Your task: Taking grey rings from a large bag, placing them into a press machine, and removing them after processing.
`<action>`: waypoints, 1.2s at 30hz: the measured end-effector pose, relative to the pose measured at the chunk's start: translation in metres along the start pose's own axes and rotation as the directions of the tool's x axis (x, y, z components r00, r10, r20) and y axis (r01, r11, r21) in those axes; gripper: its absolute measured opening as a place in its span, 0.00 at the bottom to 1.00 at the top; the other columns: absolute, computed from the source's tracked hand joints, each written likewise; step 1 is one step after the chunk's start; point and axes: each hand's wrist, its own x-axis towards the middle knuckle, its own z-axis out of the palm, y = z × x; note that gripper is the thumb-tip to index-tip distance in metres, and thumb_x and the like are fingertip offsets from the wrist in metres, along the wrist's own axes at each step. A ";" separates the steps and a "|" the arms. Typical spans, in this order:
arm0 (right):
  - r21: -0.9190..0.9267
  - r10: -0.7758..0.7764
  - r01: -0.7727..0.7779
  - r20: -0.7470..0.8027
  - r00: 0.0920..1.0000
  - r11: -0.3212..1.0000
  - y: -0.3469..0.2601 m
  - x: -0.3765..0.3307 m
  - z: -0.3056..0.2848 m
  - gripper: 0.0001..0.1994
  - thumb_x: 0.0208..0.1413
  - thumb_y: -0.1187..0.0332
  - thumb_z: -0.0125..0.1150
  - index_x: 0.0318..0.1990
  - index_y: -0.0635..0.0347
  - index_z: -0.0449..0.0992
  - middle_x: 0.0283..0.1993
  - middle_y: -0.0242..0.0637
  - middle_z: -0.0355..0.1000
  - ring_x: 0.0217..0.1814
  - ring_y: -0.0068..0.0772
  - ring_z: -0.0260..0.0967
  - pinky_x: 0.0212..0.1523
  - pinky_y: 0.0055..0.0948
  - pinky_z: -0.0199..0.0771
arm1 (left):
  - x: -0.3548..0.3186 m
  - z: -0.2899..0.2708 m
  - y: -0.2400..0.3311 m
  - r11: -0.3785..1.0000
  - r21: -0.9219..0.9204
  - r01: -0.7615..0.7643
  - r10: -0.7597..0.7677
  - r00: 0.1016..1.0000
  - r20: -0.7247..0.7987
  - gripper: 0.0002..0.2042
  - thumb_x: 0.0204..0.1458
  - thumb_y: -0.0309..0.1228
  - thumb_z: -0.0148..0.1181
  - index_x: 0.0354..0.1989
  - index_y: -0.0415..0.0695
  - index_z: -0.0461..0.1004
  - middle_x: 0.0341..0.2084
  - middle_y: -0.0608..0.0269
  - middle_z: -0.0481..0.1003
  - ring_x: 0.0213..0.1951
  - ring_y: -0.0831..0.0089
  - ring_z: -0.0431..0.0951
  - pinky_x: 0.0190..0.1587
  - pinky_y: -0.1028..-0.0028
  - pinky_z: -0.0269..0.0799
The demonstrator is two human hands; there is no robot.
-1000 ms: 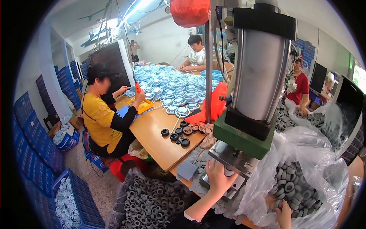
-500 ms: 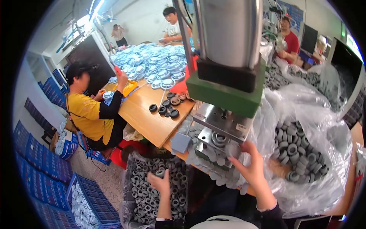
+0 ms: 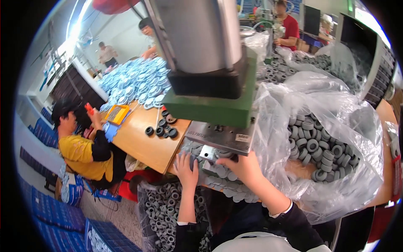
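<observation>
My left hand (image 3: 185,172) is at the table's front edge, its fingers stretched up against a grey block (image 3: 193,161). My right hand (image 3: 243,168) reaches into the press (image 3: 210,90), its thumb at the lower metal die (image 3: 208,153). The upper metal plate (image 3: 222,136) hides the other fingertips, so I cannot see what they hold. A grey ring (image 3: 224,154) sits in the die, partly covered. Flat grey discs (image 3: 235,191) lie heaped around the die's front.
Below left stands a lined crate of grey rings (image 3: 161,210). A plastic bag (image 3: 277,126) with grey rings (image 3: 323,147) lies to the right. Black rings (image 3: 161,128) rest on the wooden table (image 3: 138,147). A person in yellow (image 3: 86,147) sits at left, near piled light-blue parts (image 3: 134,80).
My left hand has gone from above the crate, where it held a grey ring, up to the grey block. My right hand has moved inward over the die. The view has shifted right.
</observation>
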 end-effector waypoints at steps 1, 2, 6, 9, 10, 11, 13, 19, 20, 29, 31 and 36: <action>0.049 -0.087 0.091 -0.066 0.994 0.995 0.007 -0.010 -0.002 0.24 0.39 0.62 0.72 0.43 0.65 0.73 0.37 0.47 0.74 0.39 0.52 0.71 0.37 0.37 0.72 | 0.006 0.012 -0.003 0.991 0.132 -0.020 0.002 0.991 0.135 0.19 0.49 0.35 0.58 0.50 0.43 0.69 0.56 0.57 0.65 0.61 0.52 0.58 0.60 0.49 0.48; 0.093 -0.171 0.183 -0.127 0.977 0.979 0.007 -0.016 -0.003 0.25 0.39 0.62 0.72 0.45 0.66 0.72 0.40 0.49 0.73 0.43 0.53 0.70 0.41 0.37 0.71 | 0.010 0.018 -0.009 0.962 0.267 -0.058 -0.016 0.964 0.266 0.18 0.49 0.37 0.57 0.49 0.46 0.70 0.56 0.62 0.67 0.61 0.56 0.59 0.59 0.47 0.48; -0.195 -0.163 0.118 -0.233 0.959 0.974 0.058 -0.038 -0.062 0.25 0.43 0.66 0.68 0.49 0.67 0.69 0.47 0.51 0.69 0.48 0.54 0.68 0.47 0.40 0.68 | 0.018 0.007 -0.021 0.961 0.274 -0.039 -0.040 0.960 0.276 0.18 0.50 0.37 0.57 0.50 0.49 0.71 0.55 0.65 0.68 0.61 0.59 0.61 0.58 0.46 0.47; -0.467 0.012 -0.179 -0.339 0.941 0.866 0.119 -0.030 -0.108 0.22 0.44 0.66 0.66 0.47 0.64 0.71 0.51 0.48 0.68 0.51 0.52 0.65 0.51 0.41 0.66 | 0.020 0.011 -0.015 0.968 0.243 -0.057 -0.009 0.965 0.263 0.19 0.52 0.38 0.55 0.53 0.49 0.70 0.58 0.63 0.66 0.62 0.59 0.59 0.59 0.45 0.44; -0.523 -0.037 -0.176 -0.371 0.928 0.834 0.137 -0.027 -0.112 0.20 0.44 0.65 0.66 0.45 0.63 0.72 0.51 0.48 0.68 0.52 0.51 0.64 0.51 0.41 0.65 | 0.019 0.013 -0.014 0.969 0.239 -0.059 -0.003 0.968 0.253 0.19 0.52 0.38 0.55 0.53 0.49 0.70 0.58 0.63 0.66 0.62 0.59 0.59 0.59 0.45 0.44; -0.519 -0.055 -0.158 -0.371 0.927 0.840 0.150 -0.024 -0.111 0.20 0.44 0.65 0.66 0.45 0.63 0.72 0.51 0.48 0.68 0.52 0.51 0.64 0.51 0.41 0.65 | 0.016 0.012 -0.016 0.971 0.234 -0.052 -0.004 0.973 0.232 0.19 0.53 0.38 0.54 0.53 0.48 0.70 0.58 0.63 0.65 0.63 0.58 0.58 0.60 0.45 0.43; -0.545 -0.119 -0.064 -0.293 0.949 0.836 0.168 -0.023 -0.109 0.18 0.41 0.66 0.67 0.40 0.63 0.72 0.48 0.46 0.68 0.51 0.51 0.62 0.49 0.41 0.64 | 0.012 0.017 -0.023 0.982 0.186 -0.012 -0.026 0.979 0.204 0.19 0.54 0.39 0.52 0.53 0.48 0.70 0.59 0.63 0.64 0.64 0.58 0.56 0.62 0.45 0.40; -0.490 0.047 -0.165 -0.244 0.969 0.856 0.154 -0.037 -0.125 0.17 0.34 0.66 0.71 0.28 0.64 0.69 0.39 0.47 0.69 0.43 0.51 0.64 0.44 0.39 0.64 | 0.010 -0.011 0.050 0.925 -0.335 -0.180 0.111 0.970 -0.215 0.26 0.45 0.35 0.62 0.53 0.39 0.66 0.48 0.47 0.70 0.54 0.51 0.66 0.57 0.55 0.57; -0.477 0.021 -0.147 -0.261 0.965 0.867 0.153 -0.040 -0.125 0.17 0.33 0.67 0.72 0.27 0.64 0.68 0.40 0.49 0.69 0.43 0.51 0.64 0.44 0.39 0.64 | 0.016 -0.017 0.071 0.907 -0.341 -0.248 0.162 0.952 -0.260 0.27 0.43 0.35 0.64 0.52 0.39 0.66 0.46 0.47 0.70 0.52 0.51 0.68 0.54 0.56 0.60; 0.013 0.013 -0.008 -0.496 0.868 1.000 0.057 -0.045 -0.120 0.21 0.39 0.75 0.70 0.42 0.64 0.68 0.34 0.37 0.69 0.29 0.25 0.65 0.28 0.22 0.68 | 0.063 0.005 0.147 0.852 -0.522 0.017 -0.031 0.999 -0.017 0.16 0.32 0.31 0.67 0.33 0.43 0.72 0.30 0.56 0.74 0.38 0.52 0.72 0.43 0.57 0.63; 0.036 -0.100 0.124 -0.398 0.912 0.992 0.036 -0.043 -0.092 0.23 0.40 0.73 0.71 0.45 0.64 0.67 0.35 0.39 0.69 0.31 0.27 0.67 0.29 0.23 0.68 | 0.068 0.001 0.149 0.851 -0.518 -0.084 0.025 0.993 -0.118 0.18 0.35 0.32 0.67 0.36 0.42 0.72 0.34 0.56 0.74 0.42 0.54 0.72 0.48 0.56 0.62; -0.018 -0.280 0.279 -0.057 0.958 0.960 0.008 -0.033 -0.020 0.25 0.39 0.69 0.71 0.46 0.66 0.68 0.38 0.44 0.71 0.35 0.41 0.70 0.37 0.35 0.71 | 0.032 -0.013 0.127 0.939 -0.344 0.013 -0.066 0.988 -0.142 0.22 0.37 0.33 0.68 0.43 0.41 0.71 0.42 0.56 0.74 0.49 0.54 0.70 0.56 0.58 0.58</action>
